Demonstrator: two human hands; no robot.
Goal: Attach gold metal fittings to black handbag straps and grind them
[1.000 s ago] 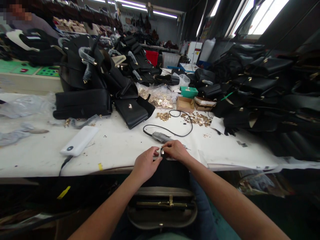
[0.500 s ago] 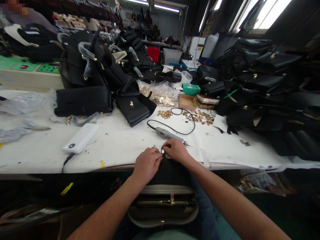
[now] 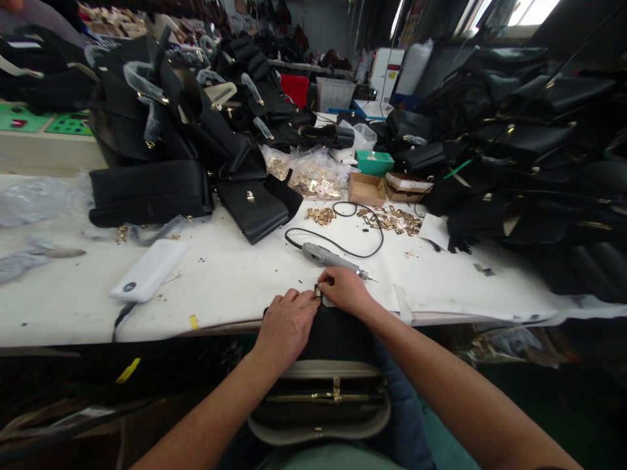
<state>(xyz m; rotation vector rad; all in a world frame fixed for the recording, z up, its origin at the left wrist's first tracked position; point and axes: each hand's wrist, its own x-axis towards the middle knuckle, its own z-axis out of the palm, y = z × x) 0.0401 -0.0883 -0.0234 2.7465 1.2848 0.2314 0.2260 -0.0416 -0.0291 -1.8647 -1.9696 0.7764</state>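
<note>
An open black bag (image 3: pixel 337 336) lies across my lap, its flap reaching up to the table edge. At the flap's tip is a small metal clasp piece (image 3: pixel 318 291). My left hand (image 3: pixel 288 321) rests on the flap, fingers together, pressing beside the clasp from the left. From the right, my right hand (image 3: pixel 344 287) pinches at the same clasp with thumb and forefinger. Just beyond my right hand lies a grey electric screwdriver (image 3: pixel 333 258) with a black cable, its bit pointing right.
Gold metal fittings (image 3: pixel 392 220) lie behind the screwdriver, near an open cardboard box (image 3: pixel 366 189) and a green box (image 3: pixel 374 162). A white power bank (image 3: pixel 149 271) is at the left. Black bags (image 3: pixel 151 192) are piled on both sides.
The view has shifted slightly, so the table's things appear a little higher and further left. Both hands remain at the clasp, with the right fingers slightly changed in pose.
</note>
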